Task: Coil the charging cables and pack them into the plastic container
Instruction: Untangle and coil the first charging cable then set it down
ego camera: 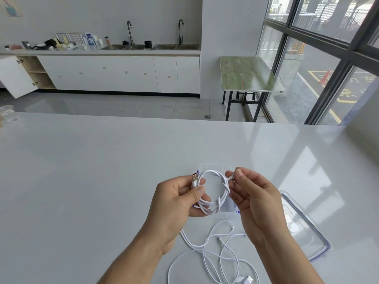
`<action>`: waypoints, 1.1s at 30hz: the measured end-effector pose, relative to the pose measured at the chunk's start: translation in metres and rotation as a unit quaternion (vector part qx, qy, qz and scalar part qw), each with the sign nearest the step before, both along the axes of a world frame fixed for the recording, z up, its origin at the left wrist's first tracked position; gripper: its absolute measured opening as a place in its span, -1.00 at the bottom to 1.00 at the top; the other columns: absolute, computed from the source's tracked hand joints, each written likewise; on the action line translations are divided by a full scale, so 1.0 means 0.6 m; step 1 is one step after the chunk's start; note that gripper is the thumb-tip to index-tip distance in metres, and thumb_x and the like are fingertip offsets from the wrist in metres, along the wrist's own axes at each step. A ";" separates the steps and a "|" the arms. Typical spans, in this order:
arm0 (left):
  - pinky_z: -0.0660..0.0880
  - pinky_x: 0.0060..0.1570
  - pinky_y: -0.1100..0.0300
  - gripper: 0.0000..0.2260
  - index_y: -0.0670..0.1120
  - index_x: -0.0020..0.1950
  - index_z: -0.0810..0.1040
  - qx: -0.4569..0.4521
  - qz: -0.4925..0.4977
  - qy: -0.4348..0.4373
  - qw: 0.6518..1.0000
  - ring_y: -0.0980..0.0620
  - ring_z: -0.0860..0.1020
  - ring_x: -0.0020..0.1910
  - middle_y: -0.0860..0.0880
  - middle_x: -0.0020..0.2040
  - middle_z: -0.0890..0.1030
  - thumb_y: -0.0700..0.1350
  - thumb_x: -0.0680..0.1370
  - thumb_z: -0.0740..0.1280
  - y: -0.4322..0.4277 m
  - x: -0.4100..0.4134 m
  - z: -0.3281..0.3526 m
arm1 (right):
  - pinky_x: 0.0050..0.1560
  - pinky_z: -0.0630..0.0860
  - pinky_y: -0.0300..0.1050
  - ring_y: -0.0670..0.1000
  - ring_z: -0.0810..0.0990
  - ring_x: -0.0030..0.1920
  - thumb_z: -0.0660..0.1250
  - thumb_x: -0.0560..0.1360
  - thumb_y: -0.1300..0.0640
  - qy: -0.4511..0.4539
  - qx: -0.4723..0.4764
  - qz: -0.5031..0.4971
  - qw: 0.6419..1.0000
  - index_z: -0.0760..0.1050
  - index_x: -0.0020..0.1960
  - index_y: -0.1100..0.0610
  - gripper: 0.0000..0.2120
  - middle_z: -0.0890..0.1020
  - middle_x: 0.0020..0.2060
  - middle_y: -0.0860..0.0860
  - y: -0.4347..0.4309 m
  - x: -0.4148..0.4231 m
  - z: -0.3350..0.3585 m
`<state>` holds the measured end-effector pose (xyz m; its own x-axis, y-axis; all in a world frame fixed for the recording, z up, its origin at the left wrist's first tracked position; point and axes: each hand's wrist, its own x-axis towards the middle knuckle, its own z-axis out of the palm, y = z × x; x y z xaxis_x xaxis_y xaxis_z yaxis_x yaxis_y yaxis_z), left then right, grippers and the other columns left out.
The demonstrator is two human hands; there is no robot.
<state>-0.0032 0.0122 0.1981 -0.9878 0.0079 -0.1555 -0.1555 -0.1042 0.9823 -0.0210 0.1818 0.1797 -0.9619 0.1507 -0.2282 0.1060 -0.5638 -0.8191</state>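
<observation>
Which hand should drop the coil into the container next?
Probably left. The left hand pinches the coiled cable directly above the plastic container. The right hand holds only the loose end, so it would let go first.

White table: near edge, loose cables, container, lid; far-left corner, glass.

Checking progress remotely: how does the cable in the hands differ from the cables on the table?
The held cable is wound into a compact coil; the loose cables sprawl in open, overlapping loops. The held cable is lifted above the container, pinched between left hand and right hand; the loose cables lie untouched on the table. All are white.
</observation>
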 end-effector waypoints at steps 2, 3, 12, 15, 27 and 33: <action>0.65 -0.27 0.09 -0.82 -0.14 -0.02 0.70 0.006 -0.005 -0.010 1.000 -0.07 0.63 -0.29 -0.11 -0.32 0.66 -0.34 0.57 0.33 -0.005 0.002 0.000 | -0.31 0.62 -0.18 0.05 0.67 -0.33 0.35 0.52 0.32 -0.007 0.017 0.052 0.998 0.59 -0.08 0.23 -0.95 0.73 -0.16 0.19 0.002 -0.003 0.001; 0.65 -0.26 0.08 -0.83 -0.15 -0.01 0.70 0.009 -0.014 -0.018 1.000 -0.08 0.63 -0.27 -0.15 -0.29 0.67 -0.34 0.57 0.33 -0.006 0.003 -0.001 | -0.32 0.62 -0.17 0.06 0.67 -0.33 0.34 0.53 0.31 -0.010 0.020 0.076 0.997 0.58 -0.03 0.24 -0.94 0.73 -0.17 0.19 0.003 -0.004 0.004; 0.68 -0.11 -0.05 -0.82 -0.16 0.09 0.69 -0.030 -0.073 -0.023 0.997 -0.09 0.68 -0.15 -0.31 -0.06 0.70 -0.30 0.59 0.32 0.000 0.003 -0.006 | 0.23 0.52 0.29 0.30 0.66 0.01 0.24 0.62 0.14 -0.009 0.047 0.158 0.986 0.55 0.26 0.25 -0.71 0.70 0.08 0.29 -0.001 0.001 0.010; 0.68 -0.11 -0.04 -0.82 -0.15 0.10 0.68 -0.043 -0.060 -0.012 0.997 -0.10 0.69 -0.14 -0.28 -0.08 0.72 -0.31 0.58 0.33 0.000 0.000 -0.010 | 0.19 0.54 0.27 0.35 0.68 0.04 0.25 0.58 0.03 0.006 0.091 0.150 0.984 0.59 0.21 0.22 -0.66 0.72 0.04 0.24 0.002 0.007 0.006; 0.68 -0.16 -0.01 -0.86 -0.17 0.03 0.68 0.022 -0.010 -0.018 1.000 -0.13 0.66 -0.22 -0.16 -0.26 0.68 -0.31 0.58 0.34 -0.004 -0.007 -0.009 | -0.42 0.55 -0.05 0.11 0.54 -0.41 0.14 0.50 -0.34 -0.027 0.023 0.127 0.991 0.66 -0.02 0.31 -0.29 0.62 -0.23 0.20 0.026 0.014 -0.012; 0.64 -0.24 0.07 -0.85 -0.23 0.09 0.65 0.075 -0.014 -0.046 0.996 -0.10 0.66 -0.25 -0.16 -0.25 0.67 -0.31 0.58 0.32 -0.006 -0.005 -0.008 | -0.05 0.67 -0.14 0.16 0.74 -0.06 0.54 0.22 0.32 0.040 -0.086 0.151 0.984 0.70 -0.04 0.33 -0.70 0.70 0.03 0.31 0.038 0.020 -0.025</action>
<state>-0.0064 0.0085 0.1932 -0.9684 0.0645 -0.2408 -0.2493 -0.2437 0.9373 -0.0088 0.2043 0.1645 -0.9728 -0.1789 -0.1471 0.2290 -0.6478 -0.7266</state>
